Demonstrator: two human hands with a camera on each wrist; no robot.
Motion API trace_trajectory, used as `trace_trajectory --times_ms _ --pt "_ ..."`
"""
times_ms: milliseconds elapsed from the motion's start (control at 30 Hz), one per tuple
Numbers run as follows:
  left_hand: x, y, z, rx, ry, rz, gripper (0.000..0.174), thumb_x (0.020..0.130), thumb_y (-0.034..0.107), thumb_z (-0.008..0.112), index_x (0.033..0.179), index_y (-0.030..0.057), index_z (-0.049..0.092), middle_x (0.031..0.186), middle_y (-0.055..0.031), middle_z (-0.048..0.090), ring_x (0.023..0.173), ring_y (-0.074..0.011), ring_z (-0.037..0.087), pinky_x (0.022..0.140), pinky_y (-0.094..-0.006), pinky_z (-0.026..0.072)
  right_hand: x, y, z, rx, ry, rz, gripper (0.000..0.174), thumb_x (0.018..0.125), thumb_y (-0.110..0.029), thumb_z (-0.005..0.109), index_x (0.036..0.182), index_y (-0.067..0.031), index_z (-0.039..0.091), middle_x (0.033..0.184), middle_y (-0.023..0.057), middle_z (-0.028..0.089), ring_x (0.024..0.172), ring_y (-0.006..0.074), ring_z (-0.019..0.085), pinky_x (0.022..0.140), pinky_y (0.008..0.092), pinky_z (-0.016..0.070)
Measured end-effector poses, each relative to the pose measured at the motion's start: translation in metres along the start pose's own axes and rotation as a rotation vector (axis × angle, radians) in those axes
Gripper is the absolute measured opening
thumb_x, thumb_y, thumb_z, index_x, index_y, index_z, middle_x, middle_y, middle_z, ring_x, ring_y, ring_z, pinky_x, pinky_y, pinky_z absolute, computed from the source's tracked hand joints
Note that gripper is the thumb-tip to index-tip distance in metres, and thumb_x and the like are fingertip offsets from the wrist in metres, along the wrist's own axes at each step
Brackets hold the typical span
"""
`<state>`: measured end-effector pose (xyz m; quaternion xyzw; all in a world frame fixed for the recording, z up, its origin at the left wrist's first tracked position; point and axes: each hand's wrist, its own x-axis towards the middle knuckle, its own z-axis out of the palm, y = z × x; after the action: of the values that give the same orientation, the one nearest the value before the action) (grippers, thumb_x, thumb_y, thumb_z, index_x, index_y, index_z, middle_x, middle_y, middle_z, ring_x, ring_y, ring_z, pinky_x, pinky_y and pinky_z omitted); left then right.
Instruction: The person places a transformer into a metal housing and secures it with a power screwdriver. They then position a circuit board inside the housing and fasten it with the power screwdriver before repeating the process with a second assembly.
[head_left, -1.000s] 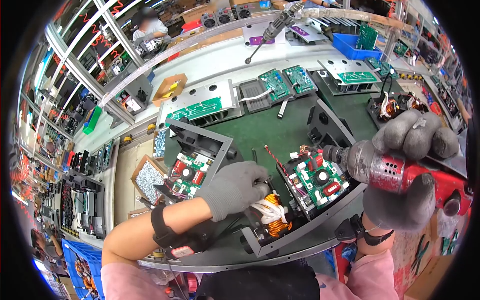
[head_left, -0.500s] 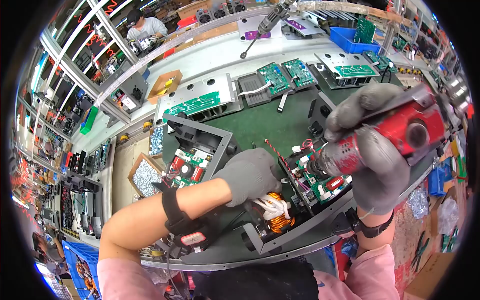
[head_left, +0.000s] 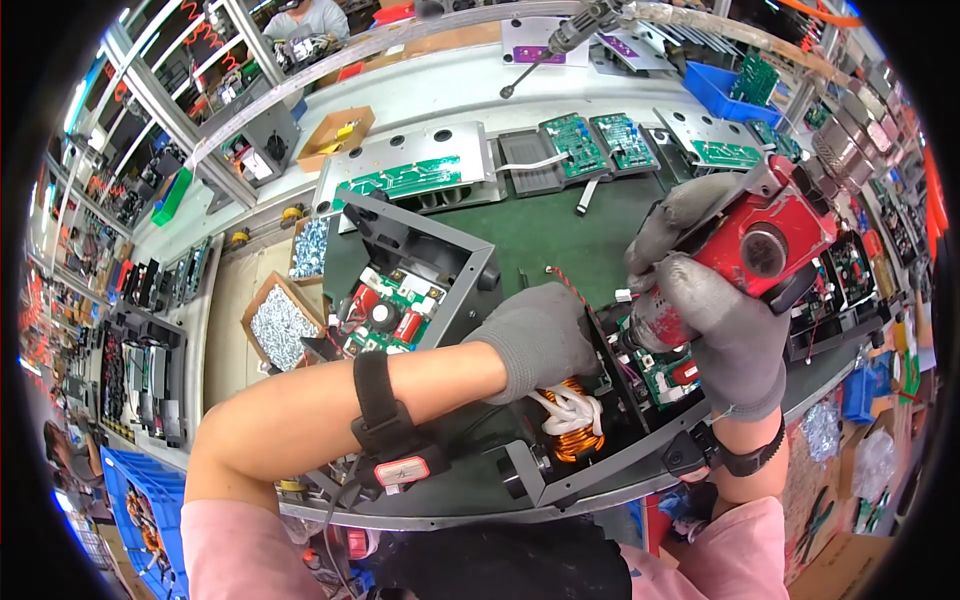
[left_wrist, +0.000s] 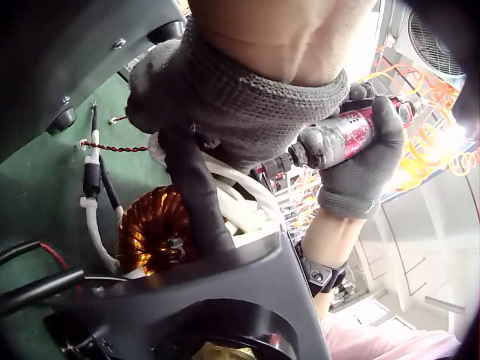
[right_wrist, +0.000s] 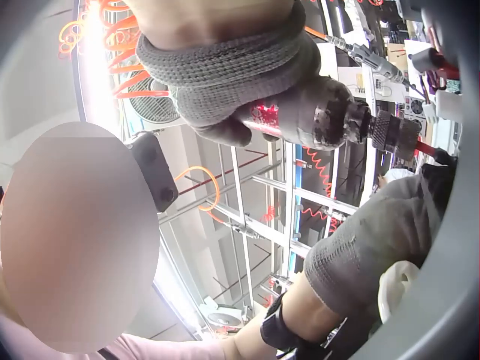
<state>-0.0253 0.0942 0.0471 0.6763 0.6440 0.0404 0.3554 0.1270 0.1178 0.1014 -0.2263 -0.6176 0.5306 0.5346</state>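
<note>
Grips the red drill (head_left: 800,222) with the right hand (head_left: 735,340), rests the left hand (head_left: 540,335), unclear in its hold, by the coil (head_left: 582,446), and brings the drill, farther right a second ago, over the circuit board (head_left: 660,380) in the chassis (head_left: 640,457) near the front edge of the workbench (head_left: 440,505), apparently for fastening.

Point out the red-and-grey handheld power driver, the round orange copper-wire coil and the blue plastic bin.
Red-and-grey handheld power driver (head_left: 798,232): head view, red housing.
Round orange copper-wire coil (left_wrist: 152,232): left wrist view, windings.
Blue plastic bin (head_left: 714,97): head view, front wall.
</note>
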Motion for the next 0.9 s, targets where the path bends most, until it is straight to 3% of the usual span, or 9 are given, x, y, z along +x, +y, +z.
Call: trace_trajectory --times_ms 200,367,400,467,500,700,800,867,900 --pt "0.003 -0.008 0.011 0.003 0.079 0.079 0.033 0.071 0.028 0.069 0.086 -0.0012 0.069 0.087 -0.0197 0.067 0.08 -0.0345 0.066 0.071 -0.0402 0.0533 0.004 0.002 0.012 -0.226 -0.115 -0.004 0.034 0.07 -0.001 0.069 0.099 -0.0023 0.053 0.082 0.0068 0.059 0.072 0.0158 0.06 0.064 0.0301 0.0497" --pt "0.028 -0.045 0.04 -0.019 0.102 0.309 0.034 0.072 0.029 0.069 0.089 -0.0006 0.068 0.09 -0.0195 0.067 0.084 -0.0353 0.066 0.075 -0.0405 0.0524 -0.003 -0.005 0.018 0.011 -0.088 0.195 0.031 0.07 0.001 0.067 0.098 -0.0038 0.054 0.079 0.0053 0.06 0.064 0.0116 0.058 0.053 0.0235 0.0456" --pt "0.037 -0.057 0.046 -0.099 0.185 0.469 0.036 0.072 0.029 0.069 0.094 -0.0001 0.068 0.091 -0.0193 0.067 0.087 -0.0356 0.065 0.077 -0.0409 0.0518 0.001 -0.007 0.012 -0.025 -0.187 0.259 0.033 0.072 -0.005 0.073 0.102 -0.0046 0.06 0.09 0.0007 0.064 0.083 0.0066 0.06 0.072 0.0241 0.0507" --pt "0.027 -0.046 0.032 -0.084 0.106 0.374 0.048 0.071 0.034 0.07 0.11 0.0075 0.063 0.107 -0.0162 0.065 0.097 -0.0329 0.063 0.085 -0.0394 0.0499 0.001 -0.005 0.012 0.023 -0.171 0.186 0.031 0.073 -0.006 0.072 0.101 -0.0049 0.06 0.089 -0.0015 0.062 0.081 0.0057 0.059 0.072 0.0236 0.0493" --pt "0.032 -0.053 0.035 -0.013 0.09 0.411 0.047 0.072 0.035 0.069 0.11 0.009 0.064 0.108 -0.0156 0.065 0.098 -0.0322 0.063 0.085 -0.0387 0.0499 0.003 -0.007 0.011 0.095 -0.228 0.236 0.035 0.072 0.001 0.067 0.105 -0.0023 0.056 0.091 0.0055 0.062 0.086 0.0126 0.061 0.074 0.0286 0.05" --pt "0.013 -0.033 -0.01 -0.041 0.015 0.502 0.048 0.074 0.029 0.066 0.118 0.0102 0.06 0.107 -0.0172 0.064 0.097 -0.0322 0.062 0.085 -0.0398 0.0492 0.007 -0.015 0.001 0.134 -0.231 0.117 0.037 0.072 0.004 0.068 0.106 -0.0013 0.055 0.093 0.008 0.063 0.085 0.0127 0.062 0.074 0.0285 0.0513" --pt "-0.007 -0.032 -0.033 -0.345 0.031 0.455 0.043 0.082 0.017 0.06 0.122 0.0035 0.055 0.1 -0.0175 0.064 0.086 -0.0276 0.065 0.076 -0.0362 0.0525 0.004 -0.011 0.004 0.222 -0.179 0.105 0.039 0.071 0.005 0.069 0.107 -0.0013 0.055 0.092 0.0088 0.063 0.079 0.0124 0.062 0.068 0.0272 0.0517" --pt "-0.03 -0.021 -0.05 -0.85 -0.015 0.091 0.035 0.089 0.006 0.051 0.123 -0.0033 0.051 0.095 -0.0136 0.063 0.078 -0.0188 0.064 0.068 -0.0282 0.0538 0.005 -0.017 0.007 0.206 -0.163 0.173 0.036 0.072 0.005 0.068 0.105 -0.001 0.055 0.089 0.0092 0.062 0.068 0.0111 0.059 0.056 0.0252 0.049" --pt "-0.039 -0.022 -0.054 -0.983 -0.046 0.081 0.029 0.093 0.005 0.047 0.119 -0.0045 0.052 0.095 -0.0092 0.062 0.075 -0.0123 0.063 0.065 -0.0218 0.0535 0.009 -0.017 0.01 0.158 -0.185 0.163 0.036 0.071 0.003 0.068 0.105 -0.001 0.055 0.088 0.0092 0.062 0.067 0.0112 0.059 0.055 0.0252 0.0487"
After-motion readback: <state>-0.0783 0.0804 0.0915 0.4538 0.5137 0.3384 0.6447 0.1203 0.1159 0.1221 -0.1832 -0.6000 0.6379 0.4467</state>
